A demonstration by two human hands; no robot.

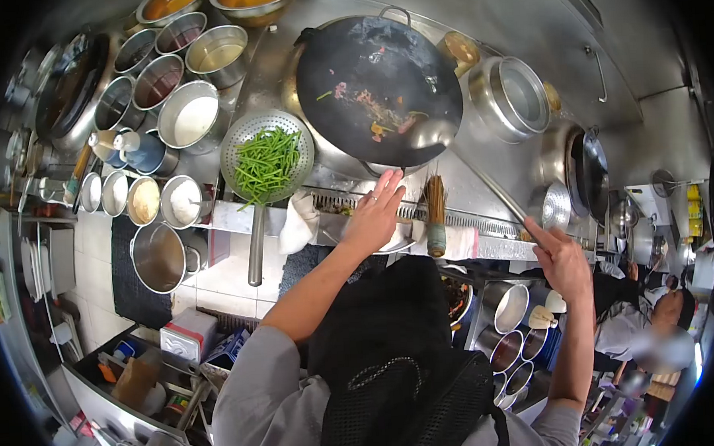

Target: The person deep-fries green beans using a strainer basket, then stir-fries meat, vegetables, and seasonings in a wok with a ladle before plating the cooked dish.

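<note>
My right hand (564,266) is closed around the long handle of a metal ladle (430,137). Its bowl rests inside the near right part of a black wok (350,60). Small bits of pinkish and green food (360,102) lie scattered in the wok. My left hand (376,214) is at the wok's near rim, fingers stretched out by the near loop handle; whether they touch it I cannot tell. To the left, a perforated strainer (307,165) holds cut green beans (266,159). A bamboo wok brush (436,219) lies between my hands.
Metal pots of sauces and a white pot (189,119) crowd the left counter, with small seasoning bowls (143,199) in front. A white cloth (297,222) hangs over the counter edge. Stacked pans (519,96) stand right of the wok. Another person (628,327) is at far right.
</note>
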